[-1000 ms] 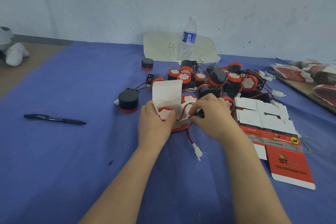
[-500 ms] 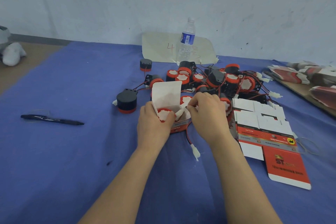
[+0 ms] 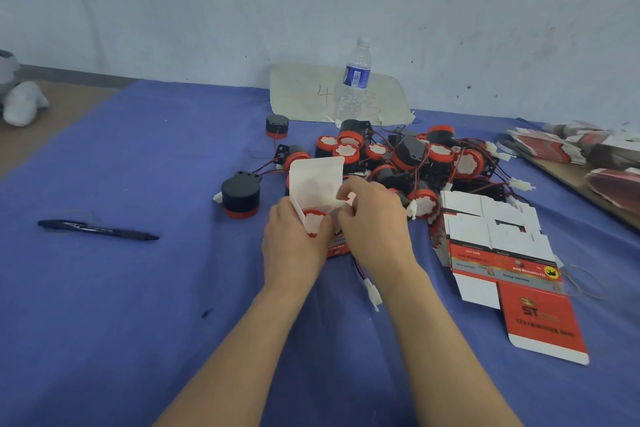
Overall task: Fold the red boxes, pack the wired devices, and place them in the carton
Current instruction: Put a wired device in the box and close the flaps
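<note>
Left hand [image 3: 294, 243] is gripping the red box [image 3: 317, 184], right hand [image 3: 375, 225] pinching its mouth; wire [image 3: 358, 269] is trailing out beneath the right.

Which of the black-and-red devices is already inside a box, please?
The device seated in the open box that the left hand grips; the others lie loose.

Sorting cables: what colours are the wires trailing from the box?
Wires red and black; head view.
</note>
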`<move>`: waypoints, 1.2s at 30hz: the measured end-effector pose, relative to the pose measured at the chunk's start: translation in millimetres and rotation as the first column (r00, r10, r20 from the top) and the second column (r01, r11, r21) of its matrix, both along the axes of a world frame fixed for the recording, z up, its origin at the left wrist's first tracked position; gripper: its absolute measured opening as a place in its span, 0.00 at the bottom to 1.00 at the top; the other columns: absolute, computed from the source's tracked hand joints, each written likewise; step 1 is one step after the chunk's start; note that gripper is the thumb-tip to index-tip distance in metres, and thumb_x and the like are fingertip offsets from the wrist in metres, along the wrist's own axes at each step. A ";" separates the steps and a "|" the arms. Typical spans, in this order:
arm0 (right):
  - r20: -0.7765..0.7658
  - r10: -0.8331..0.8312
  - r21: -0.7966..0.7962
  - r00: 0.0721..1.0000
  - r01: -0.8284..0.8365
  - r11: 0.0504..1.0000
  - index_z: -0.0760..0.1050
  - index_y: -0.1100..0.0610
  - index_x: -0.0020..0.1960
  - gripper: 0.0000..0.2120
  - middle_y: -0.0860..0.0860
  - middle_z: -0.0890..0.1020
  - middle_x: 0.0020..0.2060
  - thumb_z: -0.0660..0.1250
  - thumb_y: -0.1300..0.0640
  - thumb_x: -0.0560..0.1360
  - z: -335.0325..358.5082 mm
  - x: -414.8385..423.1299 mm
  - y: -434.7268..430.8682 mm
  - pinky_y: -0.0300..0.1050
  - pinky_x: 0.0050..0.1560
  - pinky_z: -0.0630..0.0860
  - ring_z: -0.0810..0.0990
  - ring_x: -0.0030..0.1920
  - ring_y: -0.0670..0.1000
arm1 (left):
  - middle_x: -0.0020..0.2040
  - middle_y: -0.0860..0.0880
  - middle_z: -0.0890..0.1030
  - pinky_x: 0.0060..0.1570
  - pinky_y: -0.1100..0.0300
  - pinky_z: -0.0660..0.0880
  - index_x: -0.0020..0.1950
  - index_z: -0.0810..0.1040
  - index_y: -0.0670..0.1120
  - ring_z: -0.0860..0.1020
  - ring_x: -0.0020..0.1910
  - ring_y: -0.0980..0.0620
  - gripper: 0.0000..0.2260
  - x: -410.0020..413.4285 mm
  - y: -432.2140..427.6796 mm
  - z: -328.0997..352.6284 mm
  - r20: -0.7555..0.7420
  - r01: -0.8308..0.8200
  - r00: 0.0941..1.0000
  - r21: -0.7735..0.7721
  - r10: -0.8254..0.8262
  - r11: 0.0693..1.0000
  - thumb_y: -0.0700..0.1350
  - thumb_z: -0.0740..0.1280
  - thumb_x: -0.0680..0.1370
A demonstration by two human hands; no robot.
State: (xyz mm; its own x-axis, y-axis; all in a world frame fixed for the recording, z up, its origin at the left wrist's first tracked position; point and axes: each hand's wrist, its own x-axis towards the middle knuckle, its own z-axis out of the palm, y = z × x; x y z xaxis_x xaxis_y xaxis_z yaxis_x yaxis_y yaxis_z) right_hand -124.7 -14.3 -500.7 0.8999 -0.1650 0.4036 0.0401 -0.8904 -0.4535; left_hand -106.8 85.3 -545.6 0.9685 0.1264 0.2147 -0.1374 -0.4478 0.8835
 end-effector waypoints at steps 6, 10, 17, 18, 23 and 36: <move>-0.100 0.146 0.573 0.984 -0.063 0.817 0.82 0.60 0.46 0.06 0.50 0.82 0.30 0.67 0.63 0.76 5.6 -3.3 -9.4 0.31 0.34 0.76 0.79 0.28 0.43 | 0.55 0.46 0.73 0.52 0.46 0.75 0.60 0.69 0.45 0.75 0.54 0.47 0.21 -0.2 0.2 -0.4 0.016 -0.002 1.000 0.003 0.002 1.000 0.55 0.69 0.74; -0.148 0.297 0.709 0.943 -0.108 0.696 0.81 0.65 0.50 0.11 0.55 0.83 0.35 0.60 0.69 0.78 10.2 -8.6 -21.8 0.33 0.38 0.79 0.82 0.32 0.44 | 0.55 0.46 0.73 0.53 0.46 0.75 0.60 0.69 0.44 0.74 0.54 0.47 0.20 -0.1 0.9 -0.7 0.019 0.005 1.000 0.002 -0.005 1.000 0.52 0.70 0.74; -0.243 0.295 0.188 0.924 -0.253 0.949 0.82 0.55 0.54 0.15 0.50 0.84 0.49 0.60 0.66 0.77 15.3 -10.7 -16.2 0.23 0.41 0.71 0.80 0.45 0.44 | 0.55 0.46 0.74 0.51 0.45 0.76 0.59 0.72 0.44 0.76 0.53 0.46 0.18 3.4 1.0 -0.3 0.024 0.020 1.000 -0.001 -0.020 1.000 0.50 0.70 0.73; -0.245 0.279 0.086 0.929 -0.266 0.960 0.82 0.54 0.56 0.15 0.49 0.83 0.52 0.60 0.65 0.77 15.5 -9.6 -14.1 0.24 0.42 0.69 0.79 0.48 0.45 | 0.55 0.46 0.75 0.50 0.45 0.77 0.59 0.72 0.44 0.76 0.53 0.46 0.18 3.9 0.8 0.1 0.021 0.020 1.000 0.000 -0.020 1.000 0.50 0.70 0.73; -0.259 0.221 -0.138 0.940 -0.262 0.955 0.80 0.46 0.59 0.16 0.48 0.81 0.56 0.60 0.60 0.78 13.3 -3.6 -14.7 0.47 0.59 0.72 0.75 0.57 0.52 | 0.56 0.46 0.75 0.50 0.45 0.77 0.59 0.72 0.44 0.76 0.53 0.45 0.18 3.6 0.3 -0.7 0.037 0.011 0.999 0.006 -0.011 1.000 0.50 0.69 0.74; -0.329 0.163 -0.145 0.930 -0.220 0.965 0.80 0.45 0.58 0.12 0.52 0.74 0.57 0.62 0.52 0.79 13.4 -1.1 -23.0 0.52 0.63 0.66 0.67 0.61 0.57 | 0.53 0.48 0.73 0.50 0.47 0.76 0.58 0.71 0.45 0.74 0.52 0.48 0.17 0.2 1.5 -1.9 0.058 0.009 0.998 0.005 -0.009 1.000 0.49 0.70 0.74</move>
State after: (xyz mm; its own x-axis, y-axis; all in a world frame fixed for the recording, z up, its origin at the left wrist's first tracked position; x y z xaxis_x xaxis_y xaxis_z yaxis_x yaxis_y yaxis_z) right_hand -125.7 -37.4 -487.3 0.9920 0.0711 0.1041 0.1001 -0.9463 -0.3073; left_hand -106.5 86.8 -547.6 0.9554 0.1164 0.2716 -0.1928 -0.4506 0.8716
